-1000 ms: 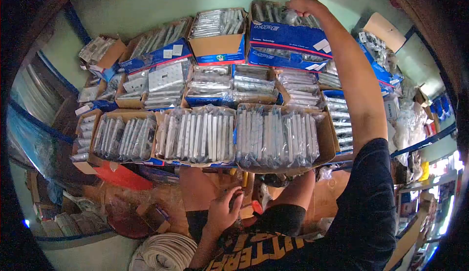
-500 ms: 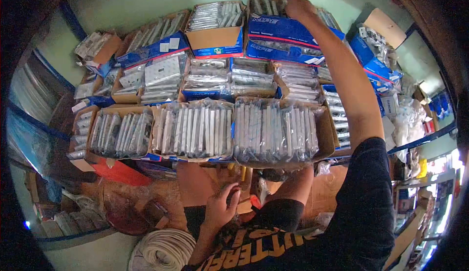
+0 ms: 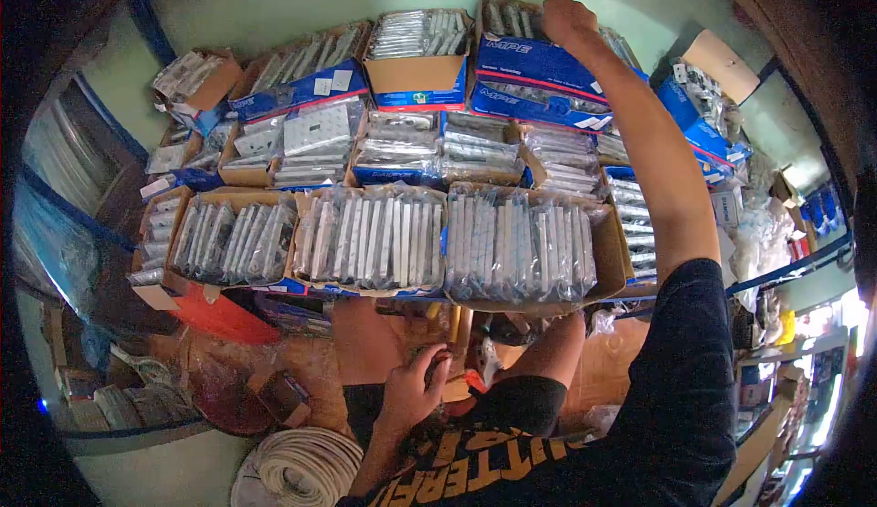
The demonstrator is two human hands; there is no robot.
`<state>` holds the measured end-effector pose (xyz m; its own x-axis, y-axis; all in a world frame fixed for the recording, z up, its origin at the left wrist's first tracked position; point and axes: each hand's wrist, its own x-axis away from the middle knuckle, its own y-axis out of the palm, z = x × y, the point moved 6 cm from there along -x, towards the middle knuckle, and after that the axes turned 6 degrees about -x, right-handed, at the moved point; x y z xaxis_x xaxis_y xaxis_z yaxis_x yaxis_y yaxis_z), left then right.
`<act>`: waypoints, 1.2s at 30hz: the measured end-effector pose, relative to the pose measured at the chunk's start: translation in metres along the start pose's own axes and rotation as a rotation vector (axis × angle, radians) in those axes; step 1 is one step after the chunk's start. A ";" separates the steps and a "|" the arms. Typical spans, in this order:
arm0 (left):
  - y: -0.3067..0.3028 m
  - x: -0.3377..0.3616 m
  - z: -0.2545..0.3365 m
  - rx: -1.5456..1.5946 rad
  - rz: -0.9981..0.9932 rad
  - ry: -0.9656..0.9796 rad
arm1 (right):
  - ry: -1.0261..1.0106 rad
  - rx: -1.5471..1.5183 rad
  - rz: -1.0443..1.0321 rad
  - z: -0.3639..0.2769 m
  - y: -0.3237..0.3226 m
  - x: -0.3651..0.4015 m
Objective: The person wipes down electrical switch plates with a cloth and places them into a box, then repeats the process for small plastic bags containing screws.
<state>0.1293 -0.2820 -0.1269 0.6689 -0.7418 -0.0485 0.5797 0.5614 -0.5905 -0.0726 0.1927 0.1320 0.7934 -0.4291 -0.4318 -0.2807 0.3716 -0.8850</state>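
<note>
High at the back, my right hand [image 3: 568, 25] is at the top of a blue MPE box [image 3: 539, 61], its fingers curled down by the plastic-wrapped plates [image 3: 513, 19] standing inside. Its fingertips are hidden behind the knuckles. Low in front of my body, my left hand [image 3: 416, 388] is closed, fingers bent round something dark and small that I cannot make out. Under that upper box sits a second blue MPE box [image 3: 539, 105].
Open cartons of wrapped plates fill the tiered rack, among them a wide front carton [image 3: 610, 242] and a brown-flapped box [image 3: 416, 73]. A white cable coil [image 3: 306, 466] lies on the floor at lower left. A red piece [image 3: 224, 315] hangs below the rack.
My right hand has shifted slightly right and down over the upper box, its fingers more curled. My left hand stays almost where it was. The view has shifted a little.
</note>
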 end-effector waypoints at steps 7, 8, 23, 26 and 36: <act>-0.008 0.004 0.002 0.025 0.043 -0.016 | -0.116 0.062 0.066 -0.012 0.003 -0.009; -0.008 0.004 0.000 0.026 0.045 -0.012 | -0.049 -0.048 -0.114 -0.002 0.000 -0.012; -0.013 0.011 -0.003 0.035 0.047 -0.029 | -0.054 -0.188 -0.254 0.071 0.037 -0.043; -0.012 0.012 -0.011 0.107 -0.018 -0.124 | -0.306 -0.194 -0.079 0.075 0.017 -0.040; -0.016 0.010 -0.011 0.127 0.048 -0.090 | 0.111 -0.629 -0.100 0.134 -0.029 -0.032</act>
<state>0.1216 -0.3022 -0.1263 0.7329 -0.6803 0.0014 0.5964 0.6415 -0.4826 -0.0179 0.3058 0.1950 0.7810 -0.5315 -0.3279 -0.4983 -0.2139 -0.8402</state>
